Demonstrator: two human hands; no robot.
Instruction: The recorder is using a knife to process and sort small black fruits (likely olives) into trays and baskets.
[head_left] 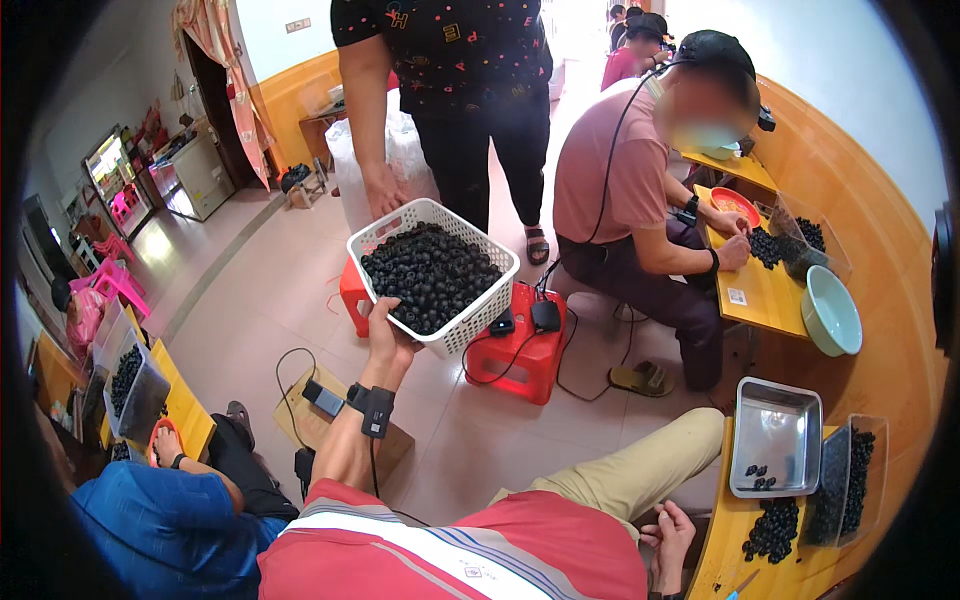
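A white slatted plastic basket [480, 318] heaped with small, round black pieces [430, 275] is in front of me at mid-height, slightly tilted. My left hand [388, 335] grips its near-left corner, thumb over the rim and the other fingers partly hidden below. On its far side, a standing person's hand [385, 190] is close to the rim; whether it grips cannot be told. My right hand [672, 535] is low at my right by the table edge, fingers loosely bent and apart, nothing visible in them. A black device is strapped round my left wrist.
On the yellow table [718, 560] at my right are a metal tray [778, 400], loose black pieces, a clear bin [845, 490] and a knife-like tool [743, 584]. Red stools [515, 375] with cabled devices stand beneath the basket. Seated people work at both sides.
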